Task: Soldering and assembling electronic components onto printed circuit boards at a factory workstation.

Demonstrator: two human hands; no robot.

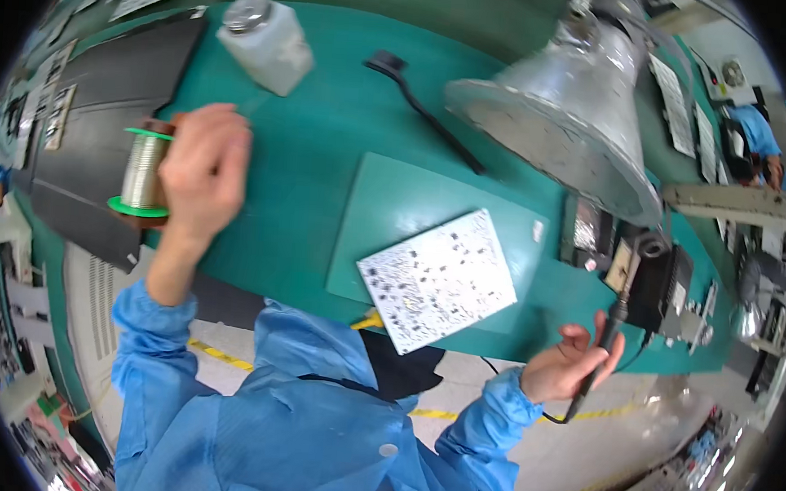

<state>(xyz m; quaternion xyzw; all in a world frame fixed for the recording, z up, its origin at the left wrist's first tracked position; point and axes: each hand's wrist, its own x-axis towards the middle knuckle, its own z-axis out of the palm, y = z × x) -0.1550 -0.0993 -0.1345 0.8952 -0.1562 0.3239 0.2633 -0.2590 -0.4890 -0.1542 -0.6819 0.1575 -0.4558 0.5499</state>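
By the right hand [565, 368], closed around its handle, the soldering iron [620, 311] is held; the circuit board [439, 280], nearer this hand, is set leftward, partly over the green mat [391, 196], its long axis slanted away rightward. Farther off, the left hand [204, 166] is seen curled beside the solder spool [144, 172]; whether anything is pinched cannot be told.

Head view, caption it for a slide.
Right hand holds a soldering iron; left hand beside a solder spool; white circuit board overhangs green mat.
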